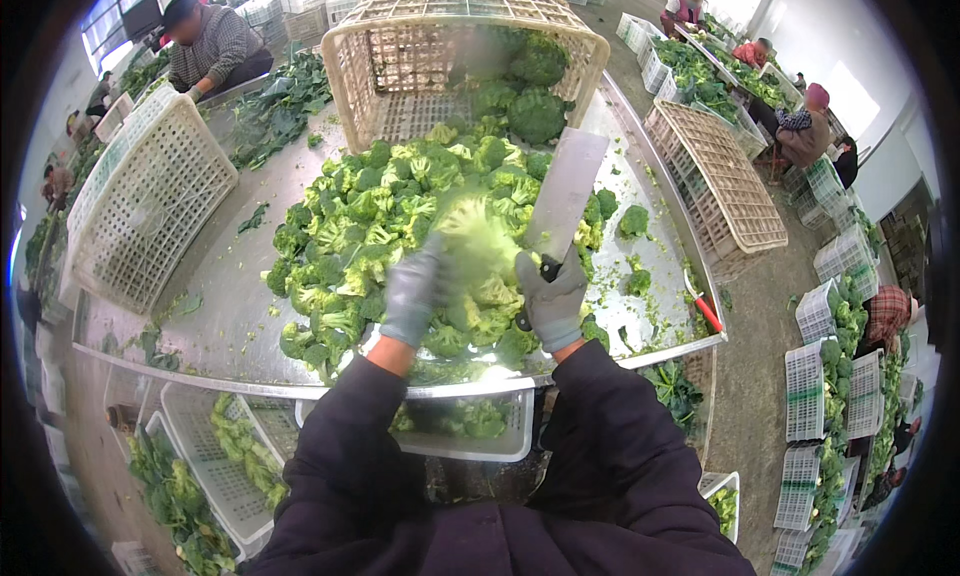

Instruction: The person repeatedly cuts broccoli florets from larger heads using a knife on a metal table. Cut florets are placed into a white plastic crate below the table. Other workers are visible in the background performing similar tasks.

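My right hand (553, 302), in a grey glove, grips the black handle (550, 267) of a wide-bladed cleaver (568, 189). The blade points up and away, tilted slightly right. My left hand (415, 291), also gloved, is blurred by motion and holds the left side of a pale, cut broccoli piece (476, 231). Blur hides its fingertips. My right thumb lies close to that piece. Below and around both hands spreads a heap of cut broccoli florets (337, 234) on a metal table (225, 276). Whole broccoli heads (536, 114) lie in a tipped plastic crate (341, 88) behind the heap.
A red-handled knife (703, 302) lies by the table's right edge. A crate (154, 208) leans at the left, touched by a co-worker (214, 47). Broccoli leaves (281, 110) cover the far left. Another crate (720, 174) stands right; a bin (517, 426) sits beneath the front edge.
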The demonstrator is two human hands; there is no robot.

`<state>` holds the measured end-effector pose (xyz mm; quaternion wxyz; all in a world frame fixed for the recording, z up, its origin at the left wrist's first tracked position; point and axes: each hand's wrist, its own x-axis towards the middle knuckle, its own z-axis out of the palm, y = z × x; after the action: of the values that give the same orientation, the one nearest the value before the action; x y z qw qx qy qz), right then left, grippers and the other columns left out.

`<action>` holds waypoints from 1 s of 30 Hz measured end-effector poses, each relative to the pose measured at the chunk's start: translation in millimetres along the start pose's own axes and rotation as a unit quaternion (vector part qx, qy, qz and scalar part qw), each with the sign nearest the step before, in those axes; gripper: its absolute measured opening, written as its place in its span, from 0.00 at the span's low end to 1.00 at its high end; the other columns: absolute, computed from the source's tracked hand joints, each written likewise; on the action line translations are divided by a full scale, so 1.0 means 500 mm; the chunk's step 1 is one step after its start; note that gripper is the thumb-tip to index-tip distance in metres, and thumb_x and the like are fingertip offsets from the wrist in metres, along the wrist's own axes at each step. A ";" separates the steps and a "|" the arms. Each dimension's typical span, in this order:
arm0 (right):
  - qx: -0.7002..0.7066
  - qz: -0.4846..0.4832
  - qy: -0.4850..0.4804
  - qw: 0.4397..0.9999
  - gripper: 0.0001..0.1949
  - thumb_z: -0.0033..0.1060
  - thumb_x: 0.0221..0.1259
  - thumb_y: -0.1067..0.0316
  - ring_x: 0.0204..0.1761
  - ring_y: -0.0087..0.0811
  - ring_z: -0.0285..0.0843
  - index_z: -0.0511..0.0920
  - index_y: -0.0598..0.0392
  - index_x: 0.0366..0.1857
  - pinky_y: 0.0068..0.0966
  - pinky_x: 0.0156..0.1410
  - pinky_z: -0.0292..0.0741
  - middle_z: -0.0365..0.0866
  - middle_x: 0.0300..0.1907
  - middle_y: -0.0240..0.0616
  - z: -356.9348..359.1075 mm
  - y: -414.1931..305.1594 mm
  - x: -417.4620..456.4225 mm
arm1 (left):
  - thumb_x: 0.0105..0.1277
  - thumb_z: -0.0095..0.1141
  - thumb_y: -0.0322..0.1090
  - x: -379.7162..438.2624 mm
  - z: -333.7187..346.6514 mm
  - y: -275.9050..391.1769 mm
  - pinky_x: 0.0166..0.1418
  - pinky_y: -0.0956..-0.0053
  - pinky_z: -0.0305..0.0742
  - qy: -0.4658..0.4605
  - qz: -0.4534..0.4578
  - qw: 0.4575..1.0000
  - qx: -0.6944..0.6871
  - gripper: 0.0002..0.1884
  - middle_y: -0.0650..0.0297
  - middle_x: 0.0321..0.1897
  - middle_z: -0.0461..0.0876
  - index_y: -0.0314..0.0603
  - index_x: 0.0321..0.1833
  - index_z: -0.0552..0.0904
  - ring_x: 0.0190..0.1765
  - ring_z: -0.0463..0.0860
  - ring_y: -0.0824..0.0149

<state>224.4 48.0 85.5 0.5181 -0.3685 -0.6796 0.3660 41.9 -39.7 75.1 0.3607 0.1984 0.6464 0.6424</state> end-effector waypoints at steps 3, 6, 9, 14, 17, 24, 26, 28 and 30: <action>0.001 -0.030 -0.066 0.997 0.15 0.74 0.61 0.66 0.37 0.25 0.82 0.81 0.59 0.47 0.24 0.45 0.79 0.85 0.38 0.35 0.011 -0.032 -0.028 | 0.72 0.65 0.52 -0.040 0.053 -0.007 0.35 0.74 0.80 -0.087 -0.097 0.980 -0.148 0.22 0.63 0.35 0.87 0.35 0.45 0.84 0.35 0.85 0.70; -0.072 -0.132 -0.125 0.981 0.15 0.75 0.60 0.66 0.33 0.30 0.83 0.82 0.58 0.48 0.26 0.43 0.81 0.86 0.35 0.39 0.018 -0.054 -0.042 | 0.74 0.60 0.46 -0.033 0.056 -0.006 0.33 0.69 0.80 -0.039 -0.119 0.978 -0.164 0.14 0.62 0.31 0.81 0.42 0.50 0.81 0.32 0.83 0.66; -0.105 -0.157 -0.170 0.967 0.18 0.72 0.61 0.69 0.29 0.31 0.84 0.83 0.57 0.56 0.27 0.35 0.79 0.86 0.33 0.41 0.010 -0.058 -0.040 | 0.73 0.60 0.41 -0.004 0.007 -0.005 0.34 0.68 0.82 -0.147 -0.104 0.929 -0.323 0.12 0.61 0.33 0.83 0.40 0.49 0.82 0.33 0.85 0.64; -0.119 -0.288 -0.122 0.942 0.20 0.66 0.64 0.75 0.27 0.35 0.83 0.84 0.49 0.60 0.31 0.32 0.77 0.85 0.33 0.42 -0.009 -0.036 0.001 | 0.72 0.56 0.38 0.034 -0.055 -0.022 0.40 0.63 0.85 -0.179 -0.163 0.886 -0.397 0.17 0.54 0.43 0.87 0.32 0.57 0.81 0.39 0.88 0.57; -0.233 -0.293 -0.200 0.906 0.28 0.67 0.58 0.77 0.27 0.41 0.81 0.80 0.43 0.65 0.33 0.32 0.77 0.82 0.31 0.40 -0.013 -0.028 0.009 | 0.71 0.56 0.37 0.041 -0.065 -0.035 0.44 0.61 0.87 -0.221 -0.170 0.873 -0.401 0.19 0.51 0.46 0.87 0.31 0.59 0.80 0.43 0.88 0.54; -0.276 -0.247 -0.258 0.893 0.26 0.65 0.62 0.72 0.28 0.44 0.81 0.79 0.45 0.66 0.38 0.34 0.79 0.81 0.31 0.39 -0.004 -0.006 0.010 | 0.70 0.55 0.35 0.047 -0.068 -0.053 0.47 0.62 0.88 -0.293 -0.164 0.848 -0.410 0.19 0.50 0.45 0.88 0.29 0.60 0.80 0.43 0.89 0.53; -0.252 -0.253 -0.253 0.899 0.21 0.63 0.66 0.70 0.28 0.39 0.83 0.80 0.47 0.64 0.36 0.35 0.79 0.83 0.33 0.40 -0.005 0.011 0.009 | 0.71 0.55 0.35 0.051 -0.066 -0.059 0.44 0.64 0.87 -0.255 -0.179 0.865 -0.394 0.20 0.51 0.46 0.88 0.29 0.61 0.80 0.41 0.90 0.55; -0.221 -0.152 -0.288 0.919 0.16 0.63 0.69 0.69 0.31 0.33 0.85 0.82 0.51 0.60 0.31 0.37 0.80 0.85 0.35 0.41 -0.008 0.030 0.006 | 0.71 0.55 0.35 0.061 -0.065 -0.062 0.42 0.64 0.87 -0.236 -0.172 0.895 -0.337 0.20 0.52 0.45 0.88 0.29 0.61 0.80 0.40 0.90 0.57; -0.142 -0.023 -0.312 0.939 0.13 0.62 0.72 0.68 0.33 0.28 0.85 0.84 0.55 0.56 0.28 0.39 0.80 0.87 0.37 0.43 -0.012 0.047 0.000 | 0.71 0.56 0.37 0.068 -0.064 -0.068 0.39 0.65 0.86 -0.251 -0.169 0.900 -0.313 0.20 0.53 0.44 0.88 0.29 0.61 0.80 0.38 0.89 0.58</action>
<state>233.2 59.5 65.8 0.2303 -0.2902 -0.8602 0.3504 3.2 -40.5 32.2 0.6575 0.1176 0.3238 0.6701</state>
